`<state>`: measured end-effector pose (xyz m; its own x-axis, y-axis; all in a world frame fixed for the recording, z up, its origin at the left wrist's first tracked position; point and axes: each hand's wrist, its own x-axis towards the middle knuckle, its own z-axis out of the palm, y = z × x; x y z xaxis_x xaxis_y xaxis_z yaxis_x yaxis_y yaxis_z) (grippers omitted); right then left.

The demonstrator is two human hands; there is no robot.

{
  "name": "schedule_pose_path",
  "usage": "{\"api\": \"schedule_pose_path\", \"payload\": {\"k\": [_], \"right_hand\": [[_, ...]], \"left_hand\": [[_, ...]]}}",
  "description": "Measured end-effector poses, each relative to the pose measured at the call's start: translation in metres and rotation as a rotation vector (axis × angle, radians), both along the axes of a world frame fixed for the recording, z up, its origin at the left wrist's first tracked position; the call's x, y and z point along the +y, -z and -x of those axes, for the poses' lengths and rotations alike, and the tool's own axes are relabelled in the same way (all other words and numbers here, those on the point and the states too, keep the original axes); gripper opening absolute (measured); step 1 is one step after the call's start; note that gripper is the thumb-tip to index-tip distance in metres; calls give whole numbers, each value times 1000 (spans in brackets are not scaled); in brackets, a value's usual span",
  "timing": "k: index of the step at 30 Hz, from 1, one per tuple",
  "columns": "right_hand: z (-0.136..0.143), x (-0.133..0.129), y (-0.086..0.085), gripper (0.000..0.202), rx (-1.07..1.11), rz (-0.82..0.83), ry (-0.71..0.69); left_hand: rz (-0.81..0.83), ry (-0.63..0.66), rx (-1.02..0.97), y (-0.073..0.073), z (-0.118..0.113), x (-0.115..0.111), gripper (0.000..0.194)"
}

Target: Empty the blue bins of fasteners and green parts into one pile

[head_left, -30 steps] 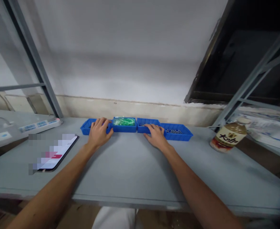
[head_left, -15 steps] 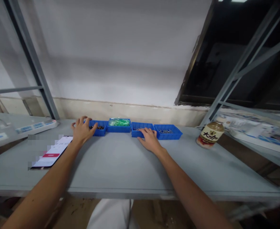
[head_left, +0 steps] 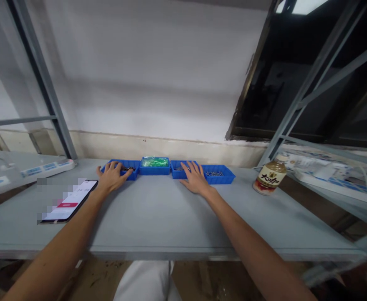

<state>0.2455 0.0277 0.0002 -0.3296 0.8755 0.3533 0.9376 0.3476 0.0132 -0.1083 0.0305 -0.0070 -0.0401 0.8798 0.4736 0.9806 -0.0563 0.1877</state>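
Note:
A row of blue plastic bins runs along the back of the table. My left hand (head_left: 110,177) rests at the front left of the leftmost bin (head_left: 133,163), fingers apart and reaching over its rim. Small dark and brassy metal parts (head_left: 127,169) lie in that bin. Over the front right of the third bin (head_left: 176,174) is my right hand (head_left: 194,179), its fingers spread and stretched forward. Small metal pieces in it are partly hidden by that hand. Neither hand visibly holds anything.
Between the hands stands a bin with a green, plastic-wrapped pack (head_left: 155,162). The rightmost bin (head_left: 222,179) holds silvery screw-like pieces. A drink bottle (head_left: 270,176) stands to the right. At left lie a phone (head_left: 69,205) and a power strip (head_left: 47,168). Metal posts flank the grey table (head_left: 158,221).
My left hand has come down lower onto the leftmost bin. My right hand's fingers have straightened and spread over the third bin. The view has shifted slightly.

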Motion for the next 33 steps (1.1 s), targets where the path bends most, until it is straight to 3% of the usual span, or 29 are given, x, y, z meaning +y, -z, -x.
{"api": "schedule_pose_path", "payload": {"k": [4, 8, 12, 17, 20, 25, 30, 33], "right_hand": [[-24, -12, -11, 72, 9, -55, 187], [-45, -31, -12, 59, 5, 78, 360], [-45, -56, -9, 45, -53, 34, 377], [-28, -88, -10, 42, -112, 39, 388], [-14, -108, -10, 42, -83, 29, 343], [30, -133, -5, 53, 21, 63, 148], [88, -135, -2, 61, 195, 86, -16], [104, -134, -8, 56, 327, 12, -118]], "left_hand": [[26, 61, 124, 0, 8, 4, 55], [110, 150, 182, 5, 19, 10, 44], [93, 194, 124, 7, 24, 13, 34], [79, 246, 91, 3, 26, 9, 30], [63, 216, 104, 0, 27, 3, 30], [-65, 179, 143, -8, 23, -3, 27], [-244, 219, 191, -28, 4, -10, 20], [-314, 280, 182, -42, -16, -23, 18]]}}
